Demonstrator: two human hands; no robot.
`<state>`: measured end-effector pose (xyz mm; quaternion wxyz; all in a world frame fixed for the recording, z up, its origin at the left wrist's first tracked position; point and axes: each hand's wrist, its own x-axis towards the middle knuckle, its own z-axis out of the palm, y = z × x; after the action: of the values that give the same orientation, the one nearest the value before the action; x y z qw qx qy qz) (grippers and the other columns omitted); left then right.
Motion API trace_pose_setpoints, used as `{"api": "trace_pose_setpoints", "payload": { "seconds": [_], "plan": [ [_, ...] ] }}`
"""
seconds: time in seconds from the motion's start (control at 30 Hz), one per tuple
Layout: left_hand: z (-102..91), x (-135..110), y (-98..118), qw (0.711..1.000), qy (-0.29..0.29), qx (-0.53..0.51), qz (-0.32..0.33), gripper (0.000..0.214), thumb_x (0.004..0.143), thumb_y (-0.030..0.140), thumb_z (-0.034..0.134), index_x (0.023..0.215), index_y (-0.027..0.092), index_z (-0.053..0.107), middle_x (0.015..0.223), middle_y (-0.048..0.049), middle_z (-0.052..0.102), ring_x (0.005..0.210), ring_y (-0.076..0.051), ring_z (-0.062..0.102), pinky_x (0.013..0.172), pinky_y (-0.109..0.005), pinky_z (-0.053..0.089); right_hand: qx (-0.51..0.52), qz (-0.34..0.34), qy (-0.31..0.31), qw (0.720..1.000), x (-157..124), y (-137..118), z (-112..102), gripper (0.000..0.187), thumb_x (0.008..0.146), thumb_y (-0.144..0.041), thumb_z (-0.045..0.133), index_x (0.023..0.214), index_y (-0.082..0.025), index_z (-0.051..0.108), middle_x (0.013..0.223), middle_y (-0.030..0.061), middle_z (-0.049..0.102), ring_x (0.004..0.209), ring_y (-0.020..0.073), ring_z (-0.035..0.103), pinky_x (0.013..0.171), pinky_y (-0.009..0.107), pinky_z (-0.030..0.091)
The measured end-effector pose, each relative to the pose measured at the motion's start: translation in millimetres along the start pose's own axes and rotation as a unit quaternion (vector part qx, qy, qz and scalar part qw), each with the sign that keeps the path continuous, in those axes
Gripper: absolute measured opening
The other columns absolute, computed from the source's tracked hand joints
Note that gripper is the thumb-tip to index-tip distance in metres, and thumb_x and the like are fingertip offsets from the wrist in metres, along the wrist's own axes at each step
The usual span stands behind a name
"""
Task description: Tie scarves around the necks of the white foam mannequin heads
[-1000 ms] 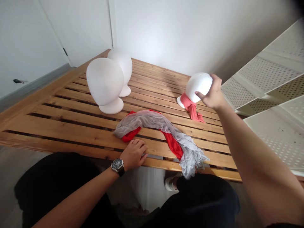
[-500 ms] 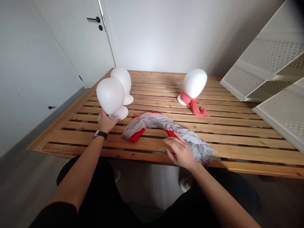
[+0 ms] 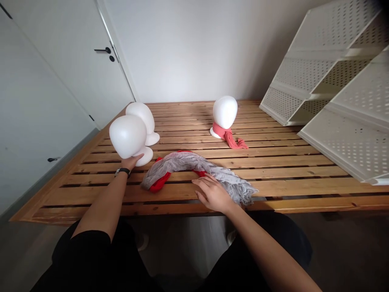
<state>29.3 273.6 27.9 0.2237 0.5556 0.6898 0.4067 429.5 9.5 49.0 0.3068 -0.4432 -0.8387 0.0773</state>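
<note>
At the left of the slatted wooden table, my left hand (image 3: 130, 162) is closed round the neck of a white mannequin head (image 3: 127, 136); part of its fingers is hidden behind the neck. That head stands on its round base. My right hand (image 3: 212, 192) rests at the right part of a grey scarf (image 3: 188, 161), fingers stretched out and slightly apart. The scarf lies in an arch, with frayed-looking gathered cloth at its right end. Bright red cloth (image 3: 159, 184) shows beneath and along the grey scarf.
Behind the left head stands a second white mannequin head (image 3: 142, 115). Farther right, a third mannequin head (image 3: 225, 111) wears a coral-red scarf (image 3: 231, 137) round its neck. White perforated shelving (image 3: 298, 77) stands at the right of the slatted table (image 3: 182, 123). A door handle (image 3: 103, 50) is at upper left.
The camera view has shifted, so the table and things appear farther left. My left hand has closed farther round the neck of the nearer mannequin head. My right hand stays by the grey scarf.
</note>
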Motion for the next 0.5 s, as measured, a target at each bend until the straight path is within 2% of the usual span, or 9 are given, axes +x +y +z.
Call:
{"api": "trace_pose_setpoints", "payload": {
  "seconds": [0.1, 0.17, 0.23, 0.3, 0.37, 0.43, 0.5],
  "plan": [
    [-10.0, -10, 1, 1.0, 0.017, 0.004, 0.001, 0.079, 0.072, 0.048, 0.084, 0.135, 0.006, 0.062, 0.147, -0.0169, 0.063, 0.146, -0.031, 0.049, 0.129, -0.042, 0.032, 0.008, 0.002, 0.004, 1.0, 0, 1, -3, 0.047, 0.098, -0.019, 0.059, 0.144, -0.028, 0.055, 0.129, 0.009, 0.072, 0.123, 0.0292, 0.067, 0.12, 0.06, 0.043],
    [-21.7, -26, 2, 1.0, 0.022, 0.003, 0.017, 0.074, 0.075, 0.049, 0.082, 0.135, 0.008, 0.064, 0.146, -0.0153, 0.064, 0.147, -0.031, 0.048, 0.132, -0.042, 0.027, 0.015, 0.005, 0.009, 1.0, 0, 1, -5, 0.046, 0.098, -0.02, 0.059, 0.143, -0.028, 0.055, 0.129, 0.0094, 0.072, 0.122, 0.0294, 0.067, 0.118, 0.059, 0.045],
    [-31.5, -53, 5, 0.999, 0.022, 0.0, 0.027, 0.071, 0.079, 0.054, 0.078, 0.135, 0.012, 0.065, 0.146, -0.0136, 0.064, 0.149, -0.032, 0.046, 0.134, -0.043, 0.023, 0.026, 0.011, 0.013, 1.0, 0, -1, -5, 0.044, 0.099, -0.022, 0.059, 0.142, -0.027, 0.056, 0.129, 0.0102, 0.072, 0.122, 0.0299, 0.066, 0.117, 0.058, 0.046],
    [-33.0, -91, 12, 1.0, 0.004, -0.003, 0.021, 0.071, 0.082, 0.061, 0.076, 0.135, 0.015, 0.066, 0.146, -0.013, 0.065, 0.151, -0.035, 0.045, 0.135, -0.047, 0.022, 0.047, 0.026, 0.016, 0.998, 1, -5, 0, 0.042, 0.101, -0.026, 0.059, 0.142, -0.026, 0.056, 0.131, 0.0108, 0.07, 0.126, 0.0302, 0.064, 0.116, 0.057, 0.048],
    [-22.6, -137, 21, 0.999, -0.031, -0.007, 0.022, 0.071, 0.083, 0.064, 0.074, 0.136, 0.018, 0.066, 0.145, -0.0123, 0.065, 0.151, -0.037, 0.044, 0.135, -0.051, 0.021, 0.081, 0.047, 0.014, 0.995, 3, -11, 11, 0.049, 0.101, -0.034, 0.062, 0.148, -0.026, 0.051, 0.141, 0.0122, 0.065, 0.136, 0.0312, 0.059, 0.118, 0.056, 0.047],
    [-1.9, -185, 30, 0.997, -0.04, -0.019, 0.059, 0.068, 0.086, 0.064, 0.071, 0.14, 0.023, 0.064, 0.148, -0.0095, 0.064, 0.153, -0.036, 0.042, 0.136, -0.054, 0.018, 0.119, 0.069, 0.003, 0.991, 5, -20, 27, 0.07, 0.097, -0.043, 0.07, 0.157, -0.025, 0.039, 0.155, 0.0151, 0.054, 0.147, 0.0342, 0.049, 0.122, 0.058, 0.043],
    [23.8, -229, 36, 0.991, -0.083, -0.008, 0.101, 0.059, 0.092, 0.061, 0.066, 0.142, 0.03, 0.063, 0.144, -0.0071, 0.067, 0.15, -0.036, 0.046, 0.133, -0.06, 0.025, 0.148, 0.09, -0.007, 0.985, 8, -28, 44, 0.097, 0.088, -0.048, 0.08, 0.165, -0.025, 0.025, 0.166, 0.0185, 0.038, 0.155, 0.0377, 0.038, 0.124, 0.061, 0.04]
  ]
}}
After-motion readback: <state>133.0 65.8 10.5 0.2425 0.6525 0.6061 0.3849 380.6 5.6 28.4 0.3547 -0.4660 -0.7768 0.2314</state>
